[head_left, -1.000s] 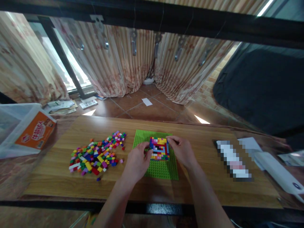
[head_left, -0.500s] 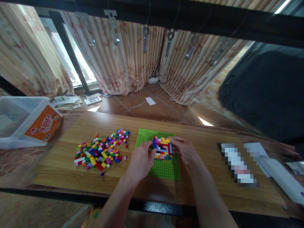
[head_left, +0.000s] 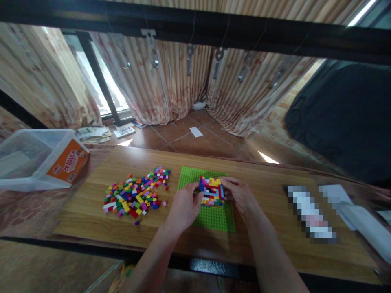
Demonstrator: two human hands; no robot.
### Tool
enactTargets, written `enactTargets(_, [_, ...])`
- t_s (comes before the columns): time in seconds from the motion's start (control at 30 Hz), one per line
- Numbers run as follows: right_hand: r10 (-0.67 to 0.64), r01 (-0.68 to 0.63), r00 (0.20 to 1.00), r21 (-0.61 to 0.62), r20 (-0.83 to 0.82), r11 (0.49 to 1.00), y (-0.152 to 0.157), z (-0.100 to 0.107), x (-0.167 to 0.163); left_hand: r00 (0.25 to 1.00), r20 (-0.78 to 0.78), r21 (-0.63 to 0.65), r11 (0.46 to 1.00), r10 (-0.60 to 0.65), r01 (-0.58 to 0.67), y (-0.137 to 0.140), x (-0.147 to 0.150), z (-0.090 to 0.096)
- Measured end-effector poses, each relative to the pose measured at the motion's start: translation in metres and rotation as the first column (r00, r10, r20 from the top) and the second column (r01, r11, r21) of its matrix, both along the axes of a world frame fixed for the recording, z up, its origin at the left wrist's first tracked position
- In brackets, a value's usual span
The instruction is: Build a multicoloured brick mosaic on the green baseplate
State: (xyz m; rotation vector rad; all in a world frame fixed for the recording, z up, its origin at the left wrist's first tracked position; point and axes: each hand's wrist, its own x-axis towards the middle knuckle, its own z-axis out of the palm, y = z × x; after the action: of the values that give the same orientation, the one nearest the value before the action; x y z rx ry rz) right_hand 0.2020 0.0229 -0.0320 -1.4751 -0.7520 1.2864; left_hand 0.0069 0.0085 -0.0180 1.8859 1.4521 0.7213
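Note:
Over a green studded baseplate (head_left: 214, 221), a small block structure of multicoloured toy bricks (head_left: 212, 197) is held between both hands. My left hand (head_left: 187, 203) grips its left side, thumb at the near edge. On the opposite side my right hand (head_left: 240, 193) has its fingers closed around the right edge. Yellow bricks run along the structure's far side, and a dark gap framed by red and blue ones shows in its middle. Whether its underside touches the baseplate is hidden from me.
Left of the baseplate lies a spread pile of loose bricks (head_left: 134, 195), with one dark brick (head_left: 137, 223) nearer the front. A clear plastic bin (head_left: 39, 179) stands at far left. On the table's right sits a pixelated flat object (head_left: 311, 213) near white papers (head_left: 336, 195).
The whole scene has shifted slightly right and down as the head view turned. Both hands keep the same hold on the brick structure.

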Motion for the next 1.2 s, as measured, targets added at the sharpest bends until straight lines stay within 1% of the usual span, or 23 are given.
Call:
enactTargets(0.13, [0.038, -0.038, 0.994, 0.004, -0.103, 0.999, -0.003, 0.002, 0.003, 1.0, -0.025, -0.003, 1.0, 0.0, 0.0, 0.002, -0.004, 0.001])
enactTargets(0.2, [0.019, -0.02, 0.994, -0.006, -0.111, 1.0, -0.004, 0.003, 0.005, 0.999, -0.045, 0.002, 1.0, 0.017, -0.016, 0.005, -0.008, 0.003])
enactTargets(0.3, [-0.042, 0.043, 0.998, 0.007, -0.047, 0.999, -0.006, 0.006, 0.004, 0.996, -0.064, 0.014, 0.998, 0.058, -0.057, 0.011, -0.018, 0.008])
enactTargets(0.4, [-0.082, 0.081, 0.996, 0.064, 0.021, 0.995, -0.011, 0.009, 0.001, 0.995, -0.056, 0.031, 0.996, 0.086, -0.084, 0.018, -0.038, 0.013])
enactTargets(0.47, [-0.099, 0.092, 0.994, 0.105, 0.056, 0.99, -0.015, 0.01, 0.0, 0.996, -0.06, 0.038, 0.998, 0.06, -0.058, 0.021, -0.056, 0.015])
enactTargets(0.6, [-0.13, 0.111, 0.983, 0.145, 0.129, 0.983, -0.021, 0.01, 0.005, 0.993, -0.113, 0.002, 1.0, 0.022, -0.022, 0.021, -0.093, 0.016])
enactTargets(0.7, [-0.118, 0.087, 0.977, 0.173, 0.177, 0.981, -0.022, 0.009, 0.008, 0.988, -0.149, -0.045, 0.999, -0.024, 0.018, 0.016, -0.109, 0.017])
enactTargets(0.8, [-0.112, 0.071, 0.969, 0.188, 0.219, 0.98, -0.022, 0.008, 0.009, 0.98, -0.18, -0.089, 0.993, -0.089, 0.074, 0.01, -0.111, 0.017])
enactTargets(0.97, [-0.103, 0.057, 0.956, 0.171, 0.276, 0.984, -0.021, 0.007, 0.008, 0.957, -0.255, -0.064, 0.99, -0.14, 0.128, 0.006, -0.106, 0.015])
enactTargets(1.07, [-0.105, 0.061, 0.948, 0.151, 0.301, 0.987, -0.02, 0.006, 0.008, 0.943, -0.304, -0.048, 0.99, -0.138, 0.13, 0.006, -0.103, 0.013])
enactTargets(1.2, [-0.104, 0.056, 0.94, 0.152, 0.325, 0.987, -0.019, 0.007, 0.007, 0.936, -0.339, -0.043, 0.996, -0.094, 0.084, 0.007, -0.101, 0.015])
